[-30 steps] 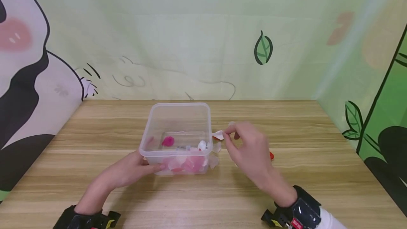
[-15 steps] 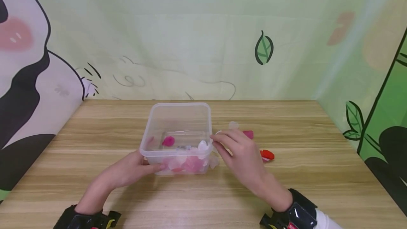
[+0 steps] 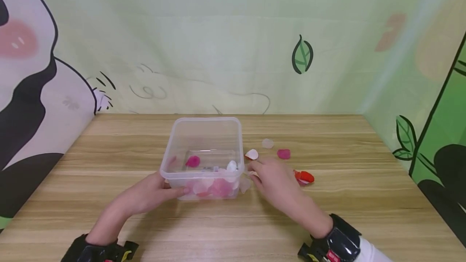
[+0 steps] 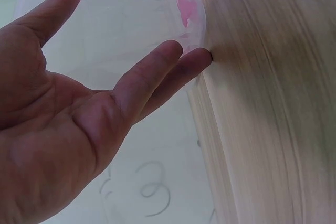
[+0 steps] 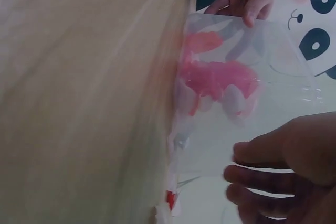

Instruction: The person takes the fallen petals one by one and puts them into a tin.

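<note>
A clear plastic box (image 3: pixel 204 122) stands on the table with pink and white petals (image 3: pixel 220 187) gathered toward its front right. My left hand (image 3: pixel 153 195) steadies its front left corner, thumb along the front; the left wrist view shows these fingers straight and spread. Right of the box, my right hand (image 3: pixel 278 183) reaches low, fingertips beside a pale petal (image 3: pixel 245 184) near the box wall. In the right wrist view, the thumb and loosely bent fingers (image 5: pixel 257 153) stand apart with nothing visible between them. A white petal with a red edge (image 3: pixel 252 154) lies just beyond the fingertips.
Farther right lie a translucent white petal (image 3: pixel 267 143), a magenta petal (image 3: pixel 284 154) and a red petal (image 3: pixel 306 177) partly behind my right hand. Inside the box a single magenta petal (image 3: pixel 193 161) sits apart. A printed cloth backdrop (image 3: pixel 233 51) rises behind the wooden table (image 3: pixel 327 132).
My right hand has moved left, then down toward the near side of the box. The white petal formerly at its fingertips now lies uncovered on the table. The left hand and box stay still.
</note>
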A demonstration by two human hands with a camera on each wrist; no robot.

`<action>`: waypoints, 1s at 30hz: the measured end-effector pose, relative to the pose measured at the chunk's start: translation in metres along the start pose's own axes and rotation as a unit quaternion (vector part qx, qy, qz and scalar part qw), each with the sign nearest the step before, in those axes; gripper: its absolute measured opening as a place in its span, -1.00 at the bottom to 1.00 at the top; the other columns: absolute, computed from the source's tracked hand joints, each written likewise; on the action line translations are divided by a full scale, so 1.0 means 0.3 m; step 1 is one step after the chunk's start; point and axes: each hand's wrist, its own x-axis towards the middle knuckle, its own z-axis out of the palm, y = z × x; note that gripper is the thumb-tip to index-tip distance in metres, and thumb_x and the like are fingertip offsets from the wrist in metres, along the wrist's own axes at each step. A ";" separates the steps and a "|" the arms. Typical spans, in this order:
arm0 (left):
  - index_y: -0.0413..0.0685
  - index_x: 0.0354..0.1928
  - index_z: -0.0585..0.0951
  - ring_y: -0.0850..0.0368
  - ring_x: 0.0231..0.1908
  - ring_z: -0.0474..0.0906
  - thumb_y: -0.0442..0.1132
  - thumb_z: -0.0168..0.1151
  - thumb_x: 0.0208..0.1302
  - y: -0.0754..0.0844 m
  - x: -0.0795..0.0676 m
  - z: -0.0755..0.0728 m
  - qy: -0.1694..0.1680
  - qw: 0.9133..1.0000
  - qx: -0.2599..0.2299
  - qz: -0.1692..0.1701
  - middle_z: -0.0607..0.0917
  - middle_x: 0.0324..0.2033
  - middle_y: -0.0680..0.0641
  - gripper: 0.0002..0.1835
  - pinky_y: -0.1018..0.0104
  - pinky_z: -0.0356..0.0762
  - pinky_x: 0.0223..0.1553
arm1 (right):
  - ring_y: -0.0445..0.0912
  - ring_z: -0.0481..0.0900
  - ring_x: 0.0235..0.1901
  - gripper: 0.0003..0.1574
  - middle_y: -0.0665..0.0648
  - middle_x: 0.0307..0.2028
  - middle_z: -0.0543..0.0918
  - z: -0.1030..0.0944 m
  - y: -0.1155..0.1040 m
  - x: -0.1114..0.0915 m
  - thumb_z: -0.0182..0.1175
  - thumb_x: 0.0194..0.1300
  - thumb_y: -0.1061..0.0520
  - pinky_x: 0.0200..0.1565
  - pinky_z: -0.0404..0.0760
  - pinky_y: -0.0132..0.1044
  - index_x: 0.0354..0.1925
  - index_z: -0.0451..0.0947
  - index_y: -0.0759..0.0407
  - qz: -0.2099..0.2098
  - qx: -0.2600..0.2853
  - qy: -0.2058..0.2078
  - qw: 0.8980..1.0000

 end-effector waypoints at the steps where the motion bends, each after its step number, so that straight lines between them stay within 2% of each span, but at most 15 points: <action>1: 0.00 0.48 0.02 -0.07 0.07 0.47 -0.03 0.33 0.32 0.000 0.000 0.000 0.000 1.000 0.000 -0.001 0.49 0.16 -0.11 -0.13 0.26 0.42 -0.02 | -0.07 0.61 -0.26 -0.82 -0.04 -0.29 0.63 0.007 0.003 -0.001 0.38 0.17 0.24 -0.30 0.51 -0.24 -0.22 0.66 0.05 -0.005 -0.005 -0.028 1.000; 5: -0.05 0.47 0.02 -0.01 0.01 0.49 -0.04 0.32 0.32 0.002 -0.002 0.000 -0.003 1.000 0.000 -0.007 0.54 0.09 -0.09 -0.14 0.28 0.42 -0.02 | -0.05 0.59 -0.16 -0.76 -0.02 -0.19 0.60 0.029 0.015 -0.011 0.27 0.22 0.35 -0.09 0.50 -0.24 -0.17 0.66 0.09 -0.051 0.008 -0.127 0.991; 9: -0.06 0.47 0.02 -0.03 0.01 0.49 -0.08 0.32 0.33 0.003 -0.004 0.001 -0.004 1.000 -0.004 -0.004 0.53 0.09 -0.11 -0.15 0.25 0.42 -0.03 | -0.14 0.55 -0.14 -0.77 -0.07 -0.17 0.54 0.031 0.023 -0.027 0.22 0.31 0.32 -0.06 0.47 -0.30 -0.15 0.64 0.03 -0.089 0.026 -0.177 0.980; 12: -0.07 0.47 0.01 -0.04 0.02 0.49 -0.09 0.32 0.33 0.002 -0.004 0.003 -0.004 1.000 -0.006 -0.006 0.53 0.09 -0.13 -0.14 0.24 0.42 -0.04 | -0.17 0.53 -0.25 -0.81 -0.09 -0.27 0.52 0.027 0.024 -0.029 0.23 0.28 0.31 -0.16 0.48 -0.33 -0.22 0.62 0.03 -0.095 0.032 -0.176 0.979; 17: -0.05 0.48 -0.01 -0.04 0.03 0.48 -0.08 0.32 0.33 0.002 -0.003 0.003 -0.002 1.000 -0.004 -0.015 0.53 0.10 -0.12 -0.13 0.25 0.42 -0.03 | -0.22 0.44 -0.46 -0.77 -0.12 -0.46 0.46 0.013 0.021 -0.030 0.27 0.19 0.32 -0.41 0.39 -0.41 -0.41 0.52 -0.01 -0.070 0.039 -0.179 0.981; 23: -0.03 0.48 0.00 -0.05 0.03 0.48 -0.07 0.32 0.33 0.000 -0.001 0.002 0.000 1.000 0.002 -0.017 0.52 0.11 -0.13 -0.13 0.23 0.42 -0.02 | -0.22 0.46 -0.53 -0.73 -0.17 -0.54 0.44 0.002 0.018 -0.033 0.30 0.17 0.28 -0.55 0.35 -0.40 -0.49 0.47 -0.05 -0.041 0.020 -0.175 0.983; 30: 0.02 0.49 0.00 -0.09 0.11 0.45 -0.08 0.33 0.32 0.004 0.002 0.003 0.005 1.000 0.012 0.001 0.47 0.18 -0.11 -0.12 0.20 0.39 0.02 | -0.22 0.43 -0.58 -0.69 -0.16 -0.60 0.42 0.005 0.015 -0.037 0.30 0.10 0.28 -0.60 0.33 -0.33 -0.57 0.43 -0.05 -0.038 -0.002 -0.167 0.985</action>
